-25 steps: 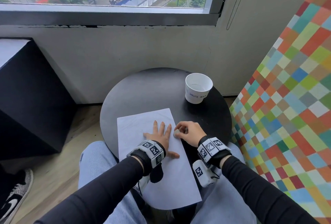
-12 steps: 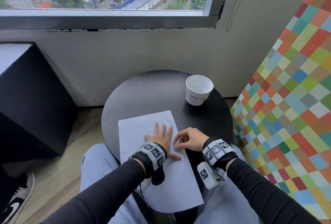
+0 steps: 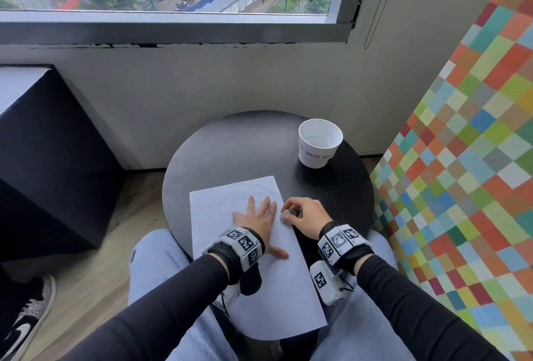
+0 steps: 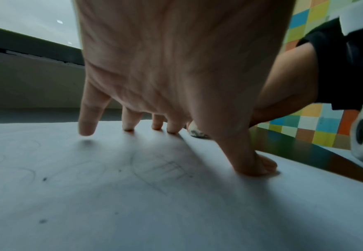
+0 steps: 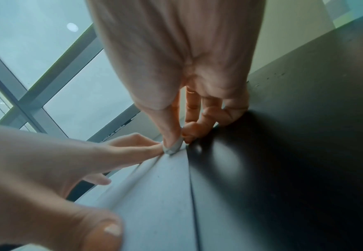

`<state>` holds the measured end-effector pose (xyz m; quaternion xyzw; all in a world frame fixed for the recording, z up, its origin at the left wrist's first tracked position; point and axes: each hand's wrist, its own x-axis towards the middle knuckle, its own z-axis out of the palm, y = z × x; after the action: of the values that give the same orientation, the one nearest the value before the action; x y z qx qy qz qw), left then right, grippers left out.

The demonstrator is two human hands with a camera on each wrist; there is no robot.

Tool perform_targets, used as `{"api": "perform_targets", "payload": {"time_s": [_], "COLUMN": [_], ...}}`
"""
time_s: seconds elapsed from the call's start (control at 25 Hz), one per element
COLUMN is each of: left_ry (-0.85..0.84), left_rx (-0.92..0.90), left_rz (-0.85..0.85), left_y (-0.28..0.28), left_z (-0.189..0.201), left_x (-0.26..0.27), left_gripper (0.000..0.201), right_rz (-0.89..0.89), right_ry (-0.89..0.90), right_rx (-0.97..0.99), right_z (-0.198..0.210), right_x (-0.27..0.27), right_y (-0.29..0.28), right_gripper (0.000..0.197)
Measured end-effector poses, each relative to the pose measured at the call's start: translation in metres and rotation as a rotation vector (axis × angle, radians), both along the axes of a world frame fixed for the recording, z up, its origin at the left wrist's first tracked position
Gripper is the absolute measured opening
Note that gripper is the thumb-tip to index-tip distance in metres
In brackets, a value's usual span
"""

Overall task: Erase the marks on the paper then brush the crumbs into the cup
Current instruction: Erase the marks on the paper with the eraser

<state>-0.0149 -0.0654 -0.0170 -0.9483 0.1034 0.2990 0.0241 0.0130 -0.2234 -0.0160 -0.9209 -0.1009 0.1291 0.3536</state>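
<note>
A white sheet of paper [image 3: 259, 282] lies on the round black table [image 3: 236, 150], its near end hanging over the edge. Faint pencil marks [image 4: 161, 169] and dark crumbs [image 4: 44, 179] show under my palm in the left wrist view. My left hand [image 3: 258, 213] lies flat with fingers spread, pressing the sheet down. My right hand [image 3: 300, 216] pinches a small grey eraser [image 3: 285, 215] [image 5: 173, 147] at the paper's right edge, beside the left hand's fingers. The white paper cup [image 3: 319, 142], labelled as a waste basket, stands upright at the table's far right.
A colourful checkered panel [image 3: 467, 173] rises close on the right. A black cabinet [image 3: 49, 158] stands left of the table, with a wall and window behind. My knees in jeans [image 3: 161, 268] sit under the table's near edge. A shoe [image 3: 23, 320] rests on the floor at left.
The right hand with the eraser went a little toward me along the paper's right edge, then back up beside the left fingertips. The left hand has stayed flat on the sheet.
</note>
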Motion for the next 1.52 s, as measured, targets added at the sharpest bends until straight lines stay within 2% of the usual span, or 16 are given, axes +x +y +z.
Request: {"api": "perform_targets", "payload": {"time_s": [0.16, 0.28, 0.36, 0.48, 0.64, 0.8, 0.96, 1.08, 1.12, 1.24, 1.4, 1.52], "left_ry": [-0.039, -0.068, -0.06, -0.06, -0.068, -0.073, -0.07, -0.066, -0.062, -0.062, -0.061, -0.058], "left_rx": [-0.032, -0.022, -0.017, -0.013, 0.002, 0.008, 0.027, 0.022, 0.021, 0.015, 0.005, 0.01], "left_rz": [-0.103, -0.103, -0.095, -0.097, -0.098, -0.117, -0.112, -0.119, -0.116, -0.106, -0.109, -0.103], "left_y": [0.017, 0.016, 0.015, 0.015, 0.015, 0.015, 0.015, 0.014, 0.014, 0.015, 0.015, 0.015], "left_z": [0.005, 0.003, 0.002, 0.004, 0.003, 0.004, 0.006, 0.006, 0.006, 0.006, 0.005, 0.004], "left_x": [0.004, 0.004, 0.005, 0.006, 0.004, 0.004, 0.004, 0.005, 0.004, 0.004, 0.005, 0.004], "left_gripper": [0.131, 0.134, 0.135, 0.134, 0.134, 0.133, 0.134, 0.133, 0.133, 0.134, 0.134, 0.134], "right_rz": [0.036, 0.316, 0.402, 0.303, 0.48, 0.329, 0.507, 0.341, 0.346, 0.529, 0.34, 0.519], "right_ry": [-0.024, -0.005, 0.008, -0.095, -0.025, -0.102, -0.039, -0.103, -0.104, -0.024, -0.128, -0.023], "right_rx": [-0.012, -0.115, -0.193, -0.158, -0.177, -0.141, -0.179, -0.165, -0.167, -0.195, -0.188, -0.183], "right_z": [0.002, 0.01, 0.015, 0.016, 0.016, 0.017, 0.013, 0.016, 0.016, 0.015, 0.018, 0.015], "right_x": [0.001, -0.007, -0.004, 0.006, -0.004, 0.005, -0.005, 0.008, 0.008, -0.002, 0.01, -0.008], "right_y": [0.0, 0.005, 0.007, 0.004, 0.006, 0.004, 0.009, 0.006, 0.006, 0.011, 0.007, 0.013], "right_gripper": [0.006, 0.011, 0.013, 0.012, 0.015, 0.014, 0.015, 0.014, 0.013, 0.016, 0.014, 0.016]}}
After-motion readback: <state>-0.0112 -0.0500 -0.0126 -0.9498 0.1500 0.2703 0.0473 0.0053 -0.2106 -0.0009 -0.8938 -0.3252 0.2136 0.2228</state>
